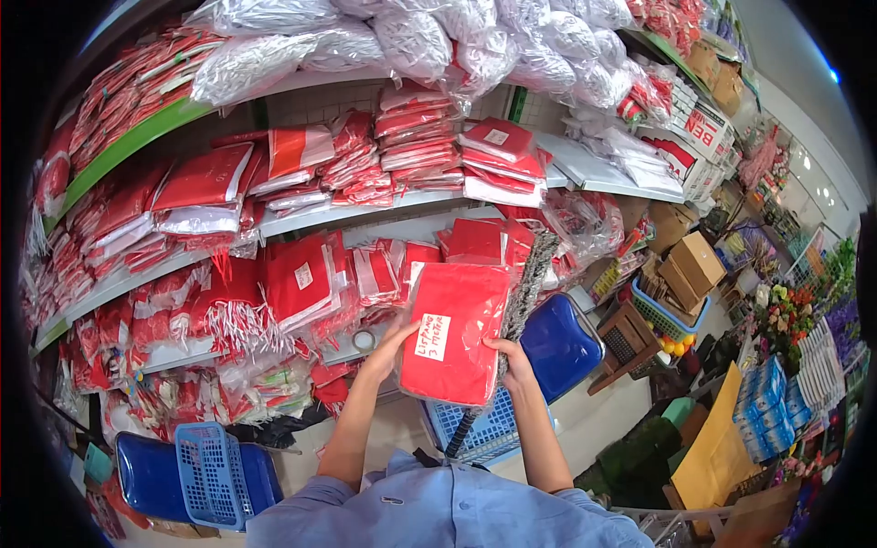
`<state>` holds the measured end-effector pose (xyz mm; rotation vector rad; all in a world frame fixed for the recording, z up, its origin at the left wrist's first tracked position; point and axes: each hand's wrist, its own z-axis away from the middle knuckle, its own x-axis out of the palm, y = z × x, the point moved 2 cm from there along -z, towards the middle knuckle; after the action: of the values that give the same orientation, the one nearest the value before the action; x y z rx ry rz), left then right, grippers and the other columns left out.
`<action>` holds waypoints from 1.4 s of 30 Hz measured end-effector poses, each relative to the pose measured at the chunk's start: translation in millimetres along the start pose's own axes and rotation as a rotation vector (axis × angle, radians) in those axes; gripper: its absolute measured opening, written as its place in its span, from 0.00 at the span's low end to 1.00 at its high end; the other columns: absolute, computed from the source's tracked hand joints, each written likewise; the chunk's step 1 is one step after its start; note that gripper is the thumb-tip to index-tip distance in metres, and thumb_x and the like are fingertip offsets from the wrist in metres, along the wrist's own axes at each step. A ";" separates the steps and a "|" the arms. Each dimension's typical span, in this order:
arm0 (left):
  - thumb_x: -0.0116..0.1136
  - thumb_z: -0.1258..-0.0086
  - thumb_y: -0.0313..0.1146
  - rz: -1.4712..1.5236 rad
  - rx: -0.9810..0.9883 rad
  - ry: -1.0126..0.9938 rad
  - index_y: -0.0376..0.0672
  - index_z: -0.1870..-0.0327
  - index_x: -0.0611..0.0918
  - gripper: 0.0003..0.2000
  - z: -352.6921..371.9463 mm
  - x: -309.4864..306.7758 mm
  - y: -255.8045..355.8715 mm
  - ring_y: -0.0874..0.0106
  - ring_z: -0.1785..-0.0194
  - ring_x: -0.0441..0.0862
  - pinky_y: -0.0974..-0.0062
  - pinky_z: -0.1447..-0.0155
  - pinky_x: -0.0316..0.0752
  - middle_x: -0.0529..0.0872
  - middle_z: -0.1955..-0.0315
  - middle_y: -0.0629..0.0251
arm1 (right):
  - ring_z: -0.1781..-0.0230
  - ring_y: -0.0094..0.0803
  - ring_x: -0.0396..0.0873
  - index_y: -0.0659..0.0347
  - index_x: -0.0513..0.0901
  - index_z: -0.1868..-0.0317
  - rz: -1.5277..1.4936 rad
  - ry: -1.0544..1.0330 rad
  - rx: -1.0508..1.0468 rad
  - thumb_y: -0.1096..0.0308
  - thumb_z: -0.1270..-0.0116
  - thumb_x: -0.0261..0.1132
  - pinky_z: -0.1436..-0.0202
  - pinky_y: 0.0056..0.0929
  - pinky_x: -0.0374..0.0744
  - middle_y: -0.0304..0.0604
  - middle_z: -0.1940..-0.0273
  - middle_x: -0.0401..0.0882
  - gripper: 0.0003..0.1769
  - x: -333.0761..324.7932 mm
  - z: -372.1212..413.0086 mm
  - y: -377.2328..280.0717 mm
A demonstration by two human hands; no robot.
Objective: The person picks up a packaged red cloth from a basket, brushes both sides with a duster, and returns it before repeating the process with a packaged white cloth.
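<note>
Shelving (356,206): white boards in tiers, packed with flat red-and-white cloth goods in glossy clear plastic. The top tier holds bulging white bundles; far ends are warped by the lens and unreadable.

Blue plastic chair (559,342): smooth moulded seat, partly hidden behind the right forearm.

Blue basket (212,470): rigid lattice plastic, lower left, resting on a second blue seat.

Patterned strip (530,274): long, narrow, black-and-white, running behind the packet; material unclear.

Red packet (454,333): flat, rectangular, shiny wrap, held upright in front of the middle shelf.

Label (433,337): white, handwritten, not fully legible.

Left hand (388,352): grip closed on the packet's lower left edge, fingers hidden behind.

Right hand (512,361): grip closed on the right edge, thumb in front.
</note>
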<state>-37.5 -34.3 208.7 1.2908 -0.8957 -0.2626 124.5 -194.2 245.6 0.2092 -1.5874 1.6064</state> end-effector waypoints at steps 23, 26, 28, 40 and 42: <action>0.56 0.35 0.27 -0.075 -0.065 -0.186 0.36 0.38 0.65 0.24 -54.5 33.9 -121.0 0.74 0.45 0.74 0.75 0.40 0.69 0.75 0.46 0.62 | 0.46 0.32 0.70 0.67 0.66 0.39 0.531 0.243 -0.086 0.74 0.52 0.71 0.40 0.29 0.66 0.44 0.45 0.73 0.37 -107.2 18.0 -4.0; 0.57 0.36 0.28 -0.072 -0.134 -0.209 0.35 0.37 0.65 0.26 -71.4 37.9 -116.8 0.74 0.43 0.73 0.74 0.38 0.67 0.75 0.45 0.62 | 0.48 0.32 0.72 0.68 0.69 0.41 0.536 0.272 -0.092 0.74 0.51 0.70 0.41 0.29 0.67 0.44 0.46 0.74 0.34 -111.5 2.8 -8.4; 0.56 0.36 0.27 -0.132 -0.106 -0.244 0.36 0.36 0.63 0.27 -93.4 43.5 -101.2 0.74 0.41 0.70 0.75 0.38 0.65 0.72 0.42 0.61 | 0.48 0.32 0.72 0.68 0.69 0.42 0.547 0.261 -0.101 0.74 0.51 0.69 0.41 0.29 0.67 0.44 0.47 0.74 0.34 -112.8 -18.5 -16.7; 0.47 0.38 0.63 -0.535 -0.007 -0.137 0.43 0.30 0.29 0.51 -300.0 3.9 -53.8 0.64 0.25 0.29 0.67 0.26 0.34 0.28 0.29 0.56 | 0.61 0.35 0.79 0.68 0.77 0.55 0.723 0.801 -0.753 0.71 0.48 0.66 0.54 0.32 0.74 0.48 0.61 0.82 0.18 -131.5 -201.5 -49.7; 0.47 0.37 0.61 -0.462 -0.046 -0.120 0.45 0.28 0.37 0.47 -283.2 -5.5 -58.1 0.61 0.25 0.37 0.66 0.26 0.37 0.37 0.28 0.55 | 0.68 0.31 0.78 0.68 0.77 0.57 0.621 0.773 -0.665 0.73 0.48 0.65 0.60 0.29 0.74 0.43 0.65 0.81 0.16 -141.4 -186.9 -16.3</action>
<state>174.3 154.2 152.3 1.4399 -0.6761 -0.7251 304.0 -93.2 132.7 -1.2093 -1.4938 1.2196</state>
